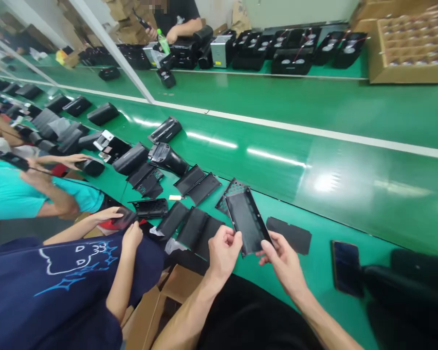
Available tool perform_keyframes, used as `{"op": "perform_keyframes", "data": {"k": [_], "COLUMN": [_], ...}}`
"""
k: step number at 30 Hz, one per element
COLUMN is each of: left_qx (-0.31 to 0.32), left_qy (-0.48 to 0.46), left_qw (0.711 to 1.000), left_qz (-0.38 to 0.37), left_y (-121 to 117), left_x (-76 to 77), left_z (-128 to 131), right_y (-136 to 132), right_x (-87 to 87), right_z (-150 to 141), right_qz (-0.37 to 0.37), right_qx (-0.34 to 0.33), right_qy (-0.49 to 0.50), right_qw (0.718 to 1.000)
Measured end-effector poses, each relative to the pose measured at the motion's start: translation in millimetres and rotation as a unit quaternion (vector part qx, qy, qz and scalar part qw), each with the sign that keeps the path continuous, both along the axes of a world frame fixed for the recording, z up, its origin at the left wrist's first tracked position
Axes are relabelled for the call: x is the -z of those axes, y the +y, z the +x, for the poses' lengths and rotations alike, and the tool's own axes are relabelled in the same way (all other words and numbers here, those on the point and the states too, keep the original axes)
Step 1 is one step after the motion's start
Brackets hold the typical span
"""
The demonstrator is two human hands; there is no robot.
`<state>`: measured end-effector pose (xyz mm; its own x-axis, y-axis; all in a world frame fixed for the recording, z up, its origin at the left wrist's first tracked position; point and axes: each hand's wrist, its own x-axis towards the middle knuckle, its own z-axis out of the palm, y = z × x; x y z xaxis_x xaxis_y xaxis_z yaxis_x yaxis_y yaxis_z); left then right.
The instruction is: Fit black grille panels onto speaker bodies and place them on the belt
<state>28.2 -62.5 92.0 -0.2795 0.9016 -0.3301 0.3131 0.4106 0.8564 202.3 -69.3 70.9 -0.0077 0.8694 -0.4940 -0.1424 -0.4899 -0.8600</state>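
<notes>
A black plastic panel (247,221) with raised edges is held tilted above the green bench. My left hand (224,248) pinches its lower left edge between thumb and fingers. On the lower right corner, my right hand (280,255) grips it, thumb over the face. Behind it lies a black perforated panel (222,201), partly covered by the held one. A flat black sheet (290,236) rests on the bench to the right of the panel. More black curved panels (193,228) lie just left of my left hand.
A co-worker in a navy shirt (80,277) handles a dark part close on my left. A smartphone (346,267) lies to the right, beside a dark bag-like object (405,282). An open cardboard box (146,316) stands below the bench edge. Black speaker-like housings (168,158) sit further along.
</notes>
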Motion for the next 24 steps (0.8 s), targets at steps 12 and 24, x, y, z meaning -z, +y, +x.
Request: {"op": "perform_keyframes", "data": {"k": [12, 24], "left_qx": [0.16, 0.227], "left_qy": [-0.246, -0.266], "left_qw": [0.938, 0.915], "left_qz": [-0.183, -0.2], "left_y": [31, 2], "left_x": [-17.9, -12.5], "left_z": [-3, -4], "right_y": [-65, -87], "right_x": [-40.9, -20.3], "right_z": [122, 120], "right_qz": [-0.054, -0.059], "right_qx": [-0.068, -0.029], "right_qy": [-0.044, -0.034], "right_qw": [0.995, 0.997]}}
